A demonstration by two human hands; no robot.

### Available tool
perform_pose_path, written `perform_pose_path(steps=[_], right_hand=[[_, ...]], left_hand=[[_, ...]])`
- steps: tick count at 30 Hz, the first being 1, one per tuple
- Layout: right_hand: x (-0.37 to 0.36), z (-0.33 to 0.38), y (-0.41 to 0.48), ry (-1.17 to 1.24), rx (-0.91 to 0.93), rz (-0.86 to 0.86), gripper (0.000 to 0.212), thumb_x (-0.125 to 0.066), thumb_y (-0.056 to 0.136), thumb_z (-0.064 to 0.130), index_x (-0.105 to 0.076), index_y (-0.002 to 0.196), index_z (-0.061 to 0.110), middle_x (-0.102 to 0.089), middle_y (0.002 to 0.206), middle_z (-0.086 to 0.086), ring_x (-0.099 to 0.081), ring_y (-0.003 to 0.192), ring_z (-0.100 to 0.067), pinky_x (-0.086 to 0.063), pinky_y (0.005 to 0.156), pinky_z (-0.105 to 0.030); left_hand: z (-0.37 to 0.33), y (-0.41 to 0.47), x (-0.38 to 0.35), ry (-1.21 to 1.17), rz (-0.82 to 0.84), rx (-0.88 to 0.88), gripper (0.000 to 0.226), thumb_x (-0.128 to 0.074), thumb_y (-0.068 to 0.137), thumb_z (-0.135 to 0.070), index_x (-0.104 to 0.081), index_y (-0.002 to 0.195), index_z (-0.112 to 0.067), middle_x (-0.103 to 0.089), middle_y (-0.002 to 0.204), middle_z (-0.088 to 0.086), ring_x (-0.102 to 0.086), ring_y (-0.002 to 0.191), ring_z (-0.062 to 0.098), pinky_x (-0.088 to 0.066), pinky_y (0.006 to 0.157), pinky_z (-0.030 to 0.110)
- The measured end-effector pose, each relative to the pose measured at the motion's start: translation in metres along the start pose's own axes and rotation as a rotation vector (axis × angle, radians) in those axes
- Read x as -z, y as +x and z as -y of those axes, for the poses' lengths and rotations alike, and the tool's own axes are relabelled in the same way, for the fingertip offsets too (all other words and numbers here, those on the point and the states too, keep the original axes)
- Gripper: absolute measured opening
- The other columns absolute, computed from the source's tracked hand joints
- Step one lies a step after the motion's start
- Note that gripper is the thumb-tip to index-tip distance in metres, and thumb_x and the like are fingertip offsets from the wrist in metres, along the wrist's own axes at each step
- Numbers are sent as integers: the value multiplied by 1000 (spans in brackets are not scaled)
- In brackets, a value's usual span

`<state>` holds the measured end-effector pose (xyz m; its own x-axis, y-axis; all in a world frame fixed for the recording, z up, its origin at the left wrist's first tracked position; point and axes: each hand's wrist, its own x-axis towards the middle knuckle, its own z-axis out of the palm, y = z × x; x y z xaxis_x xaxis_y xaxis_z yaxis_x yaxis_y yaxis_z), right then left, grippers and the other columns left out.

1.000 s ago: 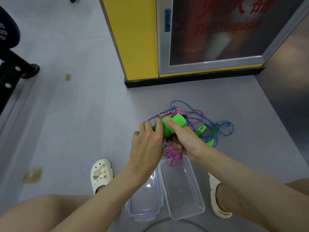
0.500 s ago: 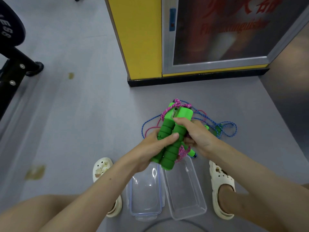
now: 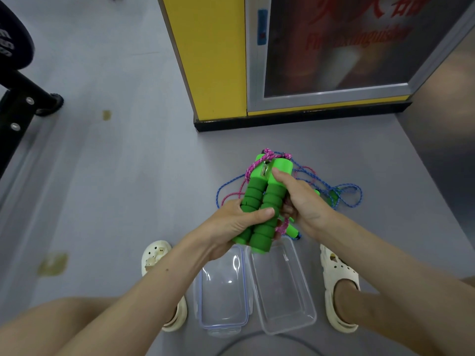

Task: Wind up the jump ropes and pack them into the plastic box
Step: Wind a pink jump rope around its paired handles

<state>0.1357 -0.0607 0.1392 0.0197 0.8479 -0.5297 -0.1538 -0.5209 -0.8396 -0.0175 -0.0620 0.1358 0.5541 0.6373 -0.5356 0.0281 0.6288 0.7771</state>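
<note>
The pair of green foam-gripped jump rope handles (image 3: 262, 201) is held side by side above the floor, just beyond the open box. The pink braided cord (image 3: 253, 167) loops over their top ends and hangs behind them.

The left hand (image 3: 236, 224) grips the lower half of both handles, thumb across the front. The right hand (image 3: 303, 201) presses its thumb on the upper right handle, fingers curled behind; whether they also hold cord cannot be determined.

Step in hand, by judgement: winding the pink cord round the paired handles. The next move calls for drawing in the slack and wrapping it tight.

The blue braided cord (image 3: 344, 194) lies loose on the floor, tangled with pink strands. The clear rectangular plastic box (image 3: 312, 312) and its blue-sealed clear lid (image 3: 222, 291) lie side by side on the grey floor (image 3: 115, 188). Beyond stand a yellow panel (image 3: 210, 60) and a glazed cabinet door (image 3: 334, 47).
</note>
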Motion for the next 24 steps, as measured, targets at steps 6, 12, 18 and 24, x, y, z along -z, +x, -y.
perform_pose_path(steps=[6, 12, 18, 24], right_hand=[[-2, 1, 0, 58, -18, -29, 42, -54, 89, 48, -66, 95, 9, -63, 112, -28, -60, 92, -38, -46, 93, -46], [0, 2, 1, -113, 57, 21, 34, -47, 95, 46, -61, 102, 16, -68, 94, -18, -64, 80, -35, -54, 72, -36], [14, 8, 2, -377, 66, 56, 62, -43, 92, 55, -66, 91, -2, -64, 66, -15, -52, 50, -20, -46, 50, -28], [25, 5, 10, -384, 76, 136, 7, -64, 88, 13, -70, 84, 14, -65, 73, -7, -54, 62, -11, -45, 63, -22]], left_hand=[[-2, -1, 1, -63, 26, 30, 57, -82, 57, -30, -67, 107, -7, -71, 101, 14, -70, 90, 27, -58, 74, 35], [0, -2, 2, -34, -43, 31, 43, -78, 72, -15, -65, 111, -3, -70, 101, 15, -67, 94, 30, -57, 84, 39], [-7, -1, 11, 104, -223, -7, 19, -72, 79, -6, -66, 97, -8, -72, 92, 14, -69, 86, 30, -58, 71, 32], [-16, -7, 18, 84, -188, 10, 27, -69, 80, -5, -64, 106, -3, -70, 95, 17, -68, 84, 30, -57, 67, 30]])
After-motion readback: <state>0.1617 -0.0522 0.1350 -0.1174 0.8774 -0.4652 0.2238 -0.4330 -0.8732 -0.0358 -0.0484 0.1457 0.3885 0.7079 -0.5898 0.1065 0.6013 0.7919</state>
